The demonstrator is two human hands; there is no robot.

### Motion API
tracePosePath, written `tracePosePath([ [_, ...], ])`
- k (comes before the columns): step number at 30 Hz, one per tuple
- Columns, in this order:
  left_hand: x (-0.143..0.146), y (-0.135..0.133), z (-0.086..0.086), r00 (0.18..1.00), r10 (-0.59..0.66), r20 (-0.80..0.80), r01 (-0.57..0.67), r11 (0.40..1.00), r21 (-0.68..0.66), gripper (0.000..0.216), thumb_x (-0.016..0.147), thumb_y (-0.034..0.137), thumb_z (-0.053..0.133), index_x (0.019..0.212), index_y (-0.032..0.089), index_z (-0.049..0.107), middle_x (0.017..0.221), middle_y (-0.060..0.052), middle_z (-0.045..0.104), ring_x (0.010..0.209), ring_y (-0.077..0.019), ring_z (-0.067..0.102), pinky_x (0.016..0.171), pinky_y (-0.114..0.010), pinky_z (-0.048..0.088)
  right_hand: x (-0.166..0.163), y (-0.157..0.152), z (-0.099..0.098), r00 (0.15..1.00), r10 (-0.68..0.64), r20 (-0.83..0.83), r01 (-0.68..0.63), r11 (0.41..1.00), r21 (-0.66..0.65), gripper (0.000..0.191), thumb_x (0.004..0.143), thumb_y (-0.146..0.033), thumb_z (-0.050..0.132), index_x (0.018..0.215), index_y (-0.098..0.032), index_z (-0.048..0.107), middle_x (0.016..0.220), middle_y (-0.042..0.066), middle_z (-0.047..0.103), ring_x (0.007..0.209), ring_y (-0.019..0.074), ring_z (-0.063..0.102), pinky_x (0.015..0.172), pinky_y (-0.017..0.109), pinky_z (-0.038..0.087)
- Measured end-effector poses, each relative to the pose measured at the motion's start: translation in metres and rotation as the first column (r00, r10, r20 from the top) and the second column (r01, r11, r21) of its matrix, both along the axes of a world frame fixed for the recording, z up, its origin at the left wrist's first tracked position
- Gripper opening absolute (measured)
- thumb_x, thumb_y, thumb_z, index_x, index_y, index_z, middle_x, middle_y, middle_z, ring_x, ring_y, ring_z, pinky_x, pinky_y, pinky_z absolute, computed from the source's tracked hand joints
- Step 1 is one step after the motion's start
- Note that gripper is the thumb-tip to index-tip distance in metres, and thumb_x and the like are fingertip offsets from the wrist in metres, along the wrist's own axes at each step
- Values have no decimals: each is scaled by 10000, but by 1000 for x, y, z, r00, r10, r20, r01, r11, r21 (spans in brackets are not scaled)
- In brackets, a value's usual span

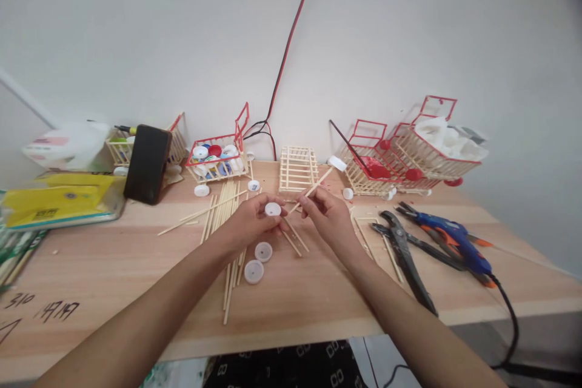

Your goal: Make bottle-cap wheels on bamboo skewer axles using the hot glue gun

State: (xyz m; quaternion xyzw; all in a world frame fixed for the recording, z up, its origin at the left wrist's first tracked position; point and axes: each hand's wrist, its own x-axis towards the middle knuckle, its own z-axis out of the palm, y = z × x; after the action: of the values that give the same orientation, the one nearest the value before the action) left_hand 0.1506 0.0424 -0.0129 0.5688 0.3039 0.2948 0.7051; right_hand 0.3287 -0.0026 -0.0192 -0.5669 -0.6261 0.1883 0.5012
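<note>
Between the fingertips of my left hand [252, 218] is a white bottle cap [273, 210], hollow side up. My right hand [325, 209] pinches a thin wooden stick [313, 187], which slants up to the right and carries another white cap [337, 163] at its far end. The stick's near end points toward the cap in my left hand; whether they touch I cannot tell. Two loose caps, one nearer my left hand [263, 251] and one lower [253, 271], lie below it. A few short sticks [297, 239] lie under my hands.
Many long sticks [227, 206] lie left of centre. Behind my hands stands a stick frame [297, 170]. Small stick carts, one with bottle caps [217, 160], line the wall. Pliers [402, 254] and a blue glue gun [454, 239] are at right. A phone [148, 163] leans at left.
</note>
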Motion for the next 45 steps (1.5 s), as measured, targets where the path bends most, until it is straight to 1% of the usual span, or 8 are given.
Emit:
tracePosePath([
  [9, -2, 2, 9, 998, -33, -58, 45, 975, 218, 354, 740, 283, 686, 1040, 130, 575, 972, -92, 685, 745, -153, 646, 606, -243, 477, 1, -4, 1, 997, 18, 73, -18, 1000, 0, 255, 932, -313, 438, 723, -202, 533, 616, -30, 553, 589, 107, 533, 616, 215, 390],
  [13, -2, -3, 15, 997, 6, -74, 24, 913, 407, 267, 701, 259, 728, 946, 166, 674, 1219, -107, 579, 1109, -222, 554, 784, -276, 505, 0, -4, 2, 996, 33, 82, -33, 999, 0, 287, 930, -324, 442, 688, -203, 538, 604, -30, 541, 587, 109, 521, 604, 213, 383],
  [16, -1, -7, 16, 998, -15, -68, 43, 899, 436, 276, 699, 246, 737, 969, 203, 700, 1333, -92, 496, 1254, -246, 441, 856, -287, 498, -3, -4, -1, 990, 80, 113, -78, 997, -19, 258, 915, -295, 460, 699, -203, 567, 618, -25, 568, 601, 116, 529, 593, 212, 384],
  [22, 2, -7, 9, 997, -83, -2, 81, 958, 275, 323, 694, 214, 737, 1012, 187, 685, 1141, -76, 633, 952, -191, 630, 835, -319, 513, -10, -5, -8, 971, 203, 123, -196, 978, -66, 192, 855, -167, 471, 896, -212, 654, 921, 11, 699, 833, 157, 629, 721, 235, 443],
  [28, 4, -8, 13, 999, 41, 25, -47, 961, 272, 320, 659, 212, 749, 966, 152, 679, 1032, -59, 663, 920, -196, 637, 845, -350, 528, -11, -6, -4, 964, 186, 192, -163, 978, -131, 238, 904, -246, 437, 821, -186, 652, 764, 15, 693, 689, 137, 617, 623, 217, 416],
  [33, 4, -5, 14, 989, 140, 52, -148, 961, 232, 356, 610, 216, 774, 934, 130, 654, 889, -38, 677, 846, -183, 645, 801, -335, 537, -8, -7, 2, 953, 181, 243, -161, 982, -102, 272, 925, -274, 432, 773, -195, 643, 710, -5, 661, 656, 122, 586, 613, 218, 395],
  [38, 3, 0, 9, 976, 213, 35, -214, 927, 309, 332, 601, 240, 778, 884, 125, 646, 892, -41, 658, 841, -170, 627, 796, -312, 522, 7, -7, 10, 980, 90, 179, -79, 995, -69, 282, 940, -303, 409, 816, -189, 634, 763, 9, 653, 647, 116, 577, 639, 228, 421],
  [45, 1, -1, 12, 973, 218, -73, -169, 893, 418, 317, 656, 285, 751, 915, 126, 661, 892, -54, 658, 820, -174, 612, 754, -301, 502, 18, -14, 28, 969, 21, 248, -15, 999, -29, 230, 933, -287, 442, 824, -187, 619, 771, 9, 639, 668, 118, 574, 634, 232, 421],
])
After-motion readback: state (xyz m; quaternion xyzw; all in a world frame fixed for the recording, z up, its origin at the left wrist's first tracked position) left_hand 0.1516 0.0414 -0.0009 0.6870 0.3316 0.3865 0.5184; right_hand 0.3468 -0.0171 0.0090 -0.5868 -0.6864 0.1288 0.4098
